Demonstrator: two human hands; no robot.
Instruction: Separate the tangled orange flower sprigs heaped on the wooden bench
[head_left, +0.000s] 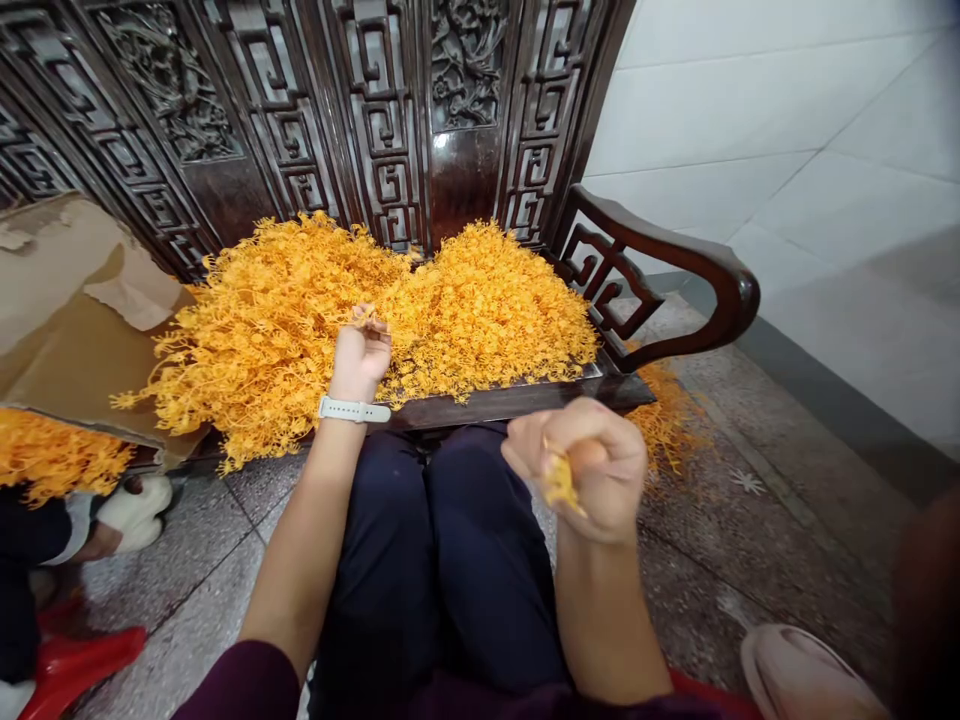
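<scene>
Here's the right hand (604, 470), over the lap and slightly blurred, fingers curled tight around a yellow piece (559, 480) whose end pokes out by the thumb; that firm fist probably stops something so small from slipping. Out to the left hand (362, 355), palm turned up at the edge of the flowers, fingers bent in, orange bits right at the fingertips. Is it pinching one or just brushing the heap? Can't tell from here! A pale wristband (352, 410) sits clear of the fingers.

Beyond it, the orange flowers spread in two joined mounds: a stemmy left mound (262, 330) and a tighter right mound (495, 310), both on the dark wooden worktop (495, 403). Heaped just past the knees, they look placed for a short reach. The carved back (465, 175) stands behind, likely helping contain them, with the curved armrest (720, 285) at the right end.

Further out, a cardboard box (56, 350) leans in on the left, and loose orange sprigs (667, 415) show down past the worktop's right end.
</scene>
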